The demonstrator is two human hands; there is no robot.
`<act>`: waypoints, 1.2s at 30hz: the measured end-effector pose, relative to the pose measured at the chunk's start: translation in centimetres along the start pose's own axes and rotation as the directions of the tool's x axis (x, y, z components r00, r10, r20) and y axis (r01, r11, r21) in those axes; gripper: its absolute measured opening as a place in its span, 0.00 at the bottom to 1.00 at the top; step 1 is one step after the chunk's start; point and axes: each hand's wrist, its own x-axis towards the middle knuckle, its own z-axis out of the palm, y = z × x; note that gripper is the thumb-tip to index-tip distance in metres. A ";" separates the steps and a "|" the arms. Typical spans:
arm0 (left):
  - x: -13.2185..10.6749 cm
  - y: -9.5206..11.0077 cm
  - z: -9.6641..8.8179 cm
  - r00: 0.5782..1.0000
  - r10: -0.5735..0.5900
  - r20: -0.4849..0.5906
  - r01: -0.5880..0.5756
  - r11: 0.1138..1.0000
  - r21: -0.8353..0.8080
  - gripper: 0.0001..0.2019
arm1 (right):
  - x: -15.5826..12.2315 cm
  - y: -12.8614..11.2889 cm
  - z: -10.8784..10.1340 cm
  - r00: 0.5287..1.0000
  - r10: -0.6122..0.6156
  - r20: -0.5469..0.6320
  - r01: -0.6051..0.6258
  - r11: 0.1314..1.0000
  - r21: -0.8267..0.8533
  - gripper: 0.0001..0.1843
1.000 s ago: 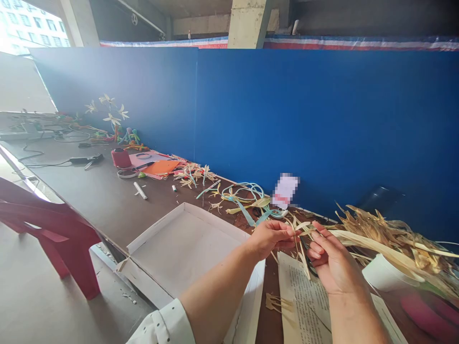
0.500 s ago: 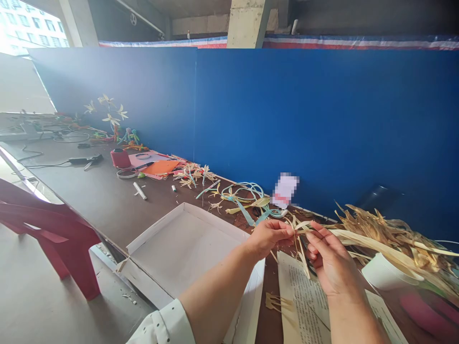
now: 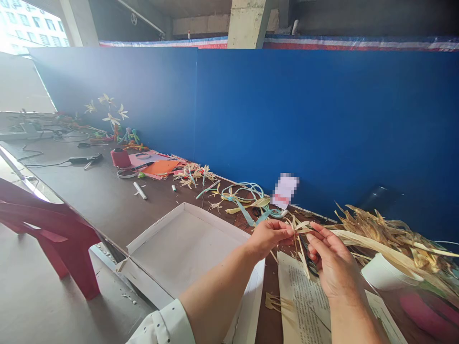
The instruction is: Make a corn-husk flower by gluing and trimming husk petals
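Left hand (image 3: 270, 236) pinches a pale flower of dry strips (image 3: 298, 230), which sits between the two hands above the tabletop (image 3: 114, 191). Over the last second the right hand (image 3: 332, 258) has drawn back slightly from the petals, its fingertips looking looser, while the flower has barely moved; the left grip alone seems to steady it. Whether the right fingers keep hold of a petal tip, I cannot tell. That small shift bares more of a dark loop (image 3: 313, 268), perhaps a scissor handle, below the right palm. Left fingers hide the flower's centre. Beyond the hands, a sheet (image 3: 286, 190) is pixelated; right of them, a dark red object (image 3: 428, 313) is blurred.
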 end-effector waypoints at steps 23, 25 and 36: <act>0.1 -0.2 0.2 0.995 0.081 -0.057 -0.072 0.987 0.145 0.24 | -0.4 1.7 1.2 0.991 0.098 -0.091 -0.099 0.995 -0.007 0.21; 0.0 -0.1 0.2 0.993 0.085 -0.085 -0.069 0.981 0.179 0.24 | -0.5 1.7 1.0 0.992 0.073 -0.102 -0.074 0.997 -0.003 0.20; 0.4 -0.6 0.0 0.985 0.112 -0.135 -0.092 0.985 0.147 0.24 | -0.8 1.3 1.1 0.992 0.088 -0.086 -0.076 0.988 0.134 0.18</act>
